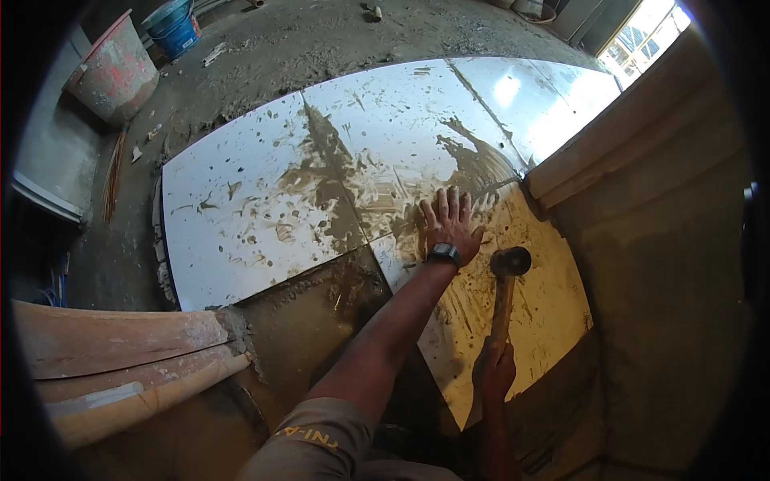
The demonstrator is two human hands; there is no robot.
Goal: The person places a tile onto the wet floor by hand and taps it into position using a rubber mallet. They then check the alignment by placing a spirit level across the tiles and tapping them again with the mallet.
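Observation:
My left hand (451,227) lies flat with fingers spread on a muddy tile (529,321), near its far edge. A dark watch (443,253) is on that wrist. Lower and to the right, my right hand (493,370) is wrapped round the wooden handle of a mallet (503,309). The mallet's round black head is over the same tile, just right of my left hand; whether it touches the surface I cannot tell. Grey-brown smears and drops cover the neighbouring white tiles (233,192).
Wet mortar (321,301) lies left of the muddy tile. Brown boards (120,345) jut in at the lower left, and a brown wall (666,184) rises on the right. A dirty bucket (116,72) and a blue bucket (173,30) stand at the back left.

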